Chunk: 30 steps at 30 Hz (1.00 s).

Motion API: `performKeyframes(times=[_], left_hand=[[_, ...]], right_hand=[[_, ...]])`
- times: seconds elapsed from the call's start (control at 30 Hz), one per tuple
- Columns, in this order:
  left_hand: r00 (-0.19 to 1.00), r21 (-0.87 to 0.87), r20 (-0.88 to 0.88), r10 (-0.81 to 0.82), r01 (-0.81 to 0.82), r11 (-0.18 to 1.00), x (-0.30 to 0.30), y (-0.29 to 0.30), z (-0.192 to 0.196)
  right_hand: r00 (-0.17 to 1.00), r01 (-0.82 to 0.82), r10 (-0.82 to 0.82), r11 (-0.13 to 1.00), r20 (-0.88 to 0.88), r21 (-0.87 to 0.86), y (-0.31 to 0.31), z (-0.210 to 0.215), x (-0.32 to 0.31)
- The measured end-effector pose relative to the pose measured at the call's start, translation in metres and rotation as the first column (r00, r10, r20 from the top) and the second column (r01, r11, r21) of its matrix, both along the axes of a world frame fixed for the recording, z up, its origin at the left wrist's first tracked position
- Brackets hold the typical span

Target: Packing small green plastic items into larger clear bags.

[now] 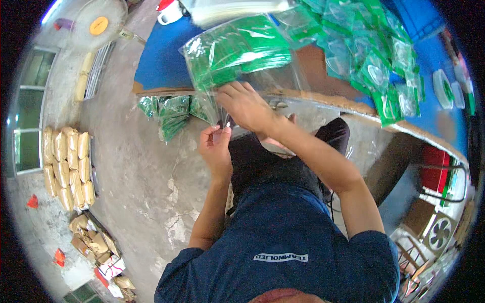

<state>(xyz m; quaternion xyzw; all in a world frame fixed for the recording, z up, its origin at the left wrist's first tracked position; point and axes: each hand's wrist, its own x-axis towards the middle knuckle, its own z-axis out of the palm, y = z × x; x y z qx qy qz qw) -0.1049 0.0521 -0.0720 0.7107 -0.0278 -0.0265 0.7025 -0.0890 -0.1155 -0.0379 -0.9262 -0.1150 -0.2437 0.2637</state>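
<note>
A large clear plastic bag [202, 53] filled with green packets [262, 53] lies at the near edge of the blue-topped table. Its loose end hangs over the edge toward me. My left hand [216, 144] pinches that hanging end between thumb and fingertips, below table height. My right hand [247, 108] is above and to the right of it, fingers curled against the bag's near side at the table edge. Its thumb and palm side are hidden. On the right of the table is a spread heap of flat green-and-clear packets [371, 60], overlapping one another.
Below the table edge at left sits a pile of green packets [174, 113]. A stack of clear bags [232, 12] and a red-and-white container [169, 11] stand at the back. Tape rolls [443, 90] lie far right. Tan sacks [68, 164] and cardboard scraps [96, 242] are left, a fan [439, 233] right.
</note>
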Motion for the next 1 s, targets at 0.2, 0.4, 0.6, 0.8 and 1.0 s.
performKeyframes(times=[0.2,0.4,0.6,0.8,1.0], left_hand=[[0.997,-0.206,0.022,-0.08,0.083,0.975,-0.017,-0.008,-0.006],[0.996,-0.291,-0.022,-0.089,0.079,0.954,-0.027,-0.025,0.006],[0.991,-0.279,0.015,-0.133,0.132,0.951,-0.033,-0.026,0.006],[0.988,-0.322,-0.046,-0.146,0.123,0.939,-0.038,-0.031,0.016],[0.951,-0.009,-0.09,-0.294,0.295,0.956,-0.05,-0.012,0.018]], right_hand=[[0.934,0.324,0.04,0.326,-0.356,0.888,0.03,0.013,-0.011],[0.97,0.239,0.068,-0.116,-0.232,0.964,0.028,-0.003,0.011],[0.95,0.264,0.201,-0.101,-0.24,0.959,0.023,0.022,-0.001],[0.946,0.177,0.314,-0.283,-0.083,0.943,0.006,0.021,-0.012],[0.928,0.091,0.327,-0.659,0.176,0.746,0.003,0.007,-0.003]])
